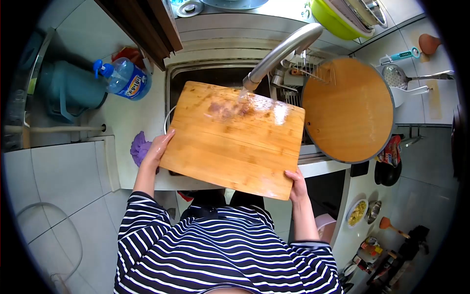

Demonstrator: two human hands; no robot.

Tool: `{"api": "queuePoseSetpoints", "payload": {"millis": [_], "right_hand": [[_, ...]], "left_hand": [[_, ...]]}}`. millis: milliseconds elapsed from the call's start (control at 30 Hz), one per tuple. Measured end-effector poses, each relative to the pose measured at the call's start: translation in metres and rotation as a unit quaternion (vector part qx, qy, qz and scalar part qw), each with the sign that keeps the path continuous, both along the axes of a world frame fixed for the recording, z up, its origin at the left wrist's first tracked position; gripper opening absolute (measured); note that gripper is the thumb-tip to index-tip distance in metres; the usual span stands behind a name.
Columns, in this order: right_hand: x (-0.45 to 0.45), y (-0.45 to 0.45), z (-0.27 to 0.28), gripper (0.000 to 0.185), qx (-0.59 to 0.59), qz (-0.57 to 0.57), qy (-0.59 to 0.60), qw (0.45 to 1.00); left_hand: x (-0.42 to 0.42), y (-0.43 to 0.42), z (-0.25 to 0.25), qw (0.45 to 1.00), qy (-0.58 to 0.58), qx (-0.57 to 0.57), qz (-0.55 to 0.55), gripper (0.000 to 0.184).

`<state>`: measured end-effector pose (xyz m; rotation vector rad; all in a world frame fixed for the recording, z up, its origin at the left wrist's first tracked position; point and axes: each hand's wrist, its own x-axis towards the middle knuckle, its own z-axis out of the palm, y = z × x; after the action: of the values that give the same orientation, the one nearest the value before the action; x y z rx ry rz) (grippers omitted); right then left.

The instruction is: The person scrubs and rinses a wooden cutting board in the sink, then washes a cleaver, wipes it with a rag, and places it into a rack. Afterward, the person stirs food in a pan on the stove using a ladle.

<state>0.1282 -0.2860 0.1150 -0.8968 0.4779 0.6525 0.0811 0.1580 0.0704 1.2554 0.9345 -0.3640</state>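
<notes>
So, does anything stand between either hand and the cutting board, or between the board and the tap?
Nothing visible: the left hand and right hand hold the cutting board at opposite ends, and water from the tap falls onto it.

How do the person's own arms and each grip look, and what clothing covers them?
The left grip and right grip are bare human hands, ungloved. The forearms are uncovered too. The left sleeve and right sleeve look loose, dark with white stripes.
</notes>
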Motion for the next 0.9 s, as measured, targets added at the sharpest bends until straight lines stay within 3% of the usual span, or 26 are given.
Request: {"api": "queuePoseSetpoints", "payload": {"millis": [233,333,400,500,567,700,900], "right_hand": [[0.015,0.036,-0.052,0.054,0.060,0.078,0.039,0.994],[0.032,0.055,-0.073,0.054,0.069,0.114,0.029,0.991],[0.048,0.071,-0.078,0.053,0.053,0.140,0.015,0.989],[0.068,0.094,-0.095,0.046,-0.105,0.194,-0.037,0.975],[0.081,0.106,-0.115,0.054,-0.211,0.222,-0.059,0.950],[0.100,0.131,-0.109,0.063,-0.253,0.180,-0.088,0.946],[0.148,0.154,-0.095,0.057,-0.302,0.121,-0.178,0.929]], "left_hand": [[-0.039,0.021,0.056,0.994,-0.052,0.067,0.072,0.042],[-0.059,0.035,0.053,0.991,-0.047,0.092,0.085,0.044],[-0.067,0.032,0.054,0.978,-0.041,0.174,0.110,0.037],[-0.079,0.030,0.052,0.950,-0.022,0.284,0.126,0.035],[-0.080,0.018,0.054,0.934,-0.045,0.315,0.162,0.043],[-0.090,0.007,0.051,0.910,-0.061,0.369,0.181,0.040],[-0.085,-0.015,0.017,0.882,-0.144,0.368,0.256,0.038]]}}
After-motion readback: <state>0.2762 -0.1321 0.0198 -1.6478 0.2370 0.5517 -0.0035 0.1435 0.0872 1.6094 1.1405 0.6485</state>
